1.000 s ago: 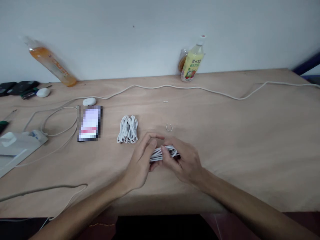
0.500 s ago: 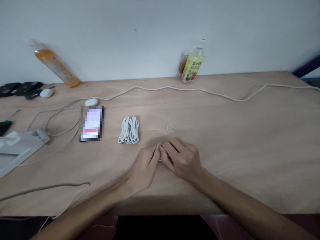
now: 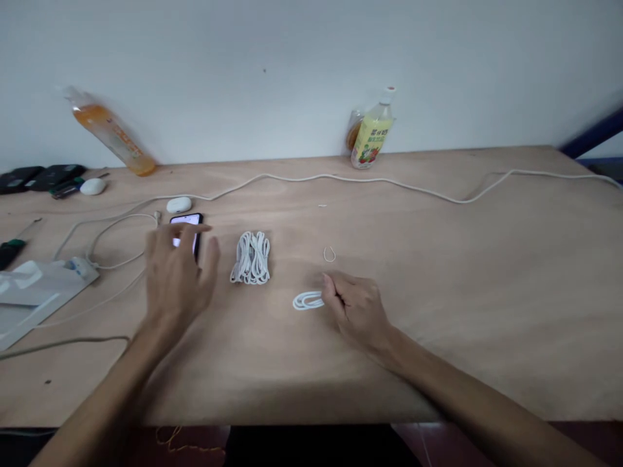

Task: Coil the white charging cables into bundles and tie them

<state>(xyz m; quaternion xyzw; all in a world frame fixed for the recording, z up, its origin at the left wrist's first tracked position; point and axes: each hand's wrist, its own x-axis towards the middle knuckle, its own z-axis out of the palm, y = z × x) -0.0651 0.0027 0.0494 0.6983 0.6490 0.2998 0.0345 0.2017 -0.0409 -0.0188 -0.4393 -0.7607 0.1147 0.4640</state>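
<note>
My left hand [image 3: 176, 272] hovers over a lit phone [image 3: 189, 224] on the wooden table [image 3: 438, 259], fingers spread and slightly blurred, holding nothing. My right hand [image 3: 355, 308] rests on the table with its fingers curled over one end of a small coiled white cable [image 3: 306, 300]. The other end of that coil sticks out to the left of the fingers. A second bundled white cable [image 3: 250, 257] lies between the two hands.
A small loop of wire [image 3: 329, 253] lies beyond my right hand. A long white cord [image 3: 370, 179] runs across the back. A yellow drink bottle [image 3: 370, 131], an orange bottle [image 3: 111, 133], a white earbud case [image 3: 178, 205] and a white charger [image 3: 43, 282] sit around.
My left hand let go of the coiled cable and moved left over the phone. My right hand stays on the coil, which now lies on the table.
</note>
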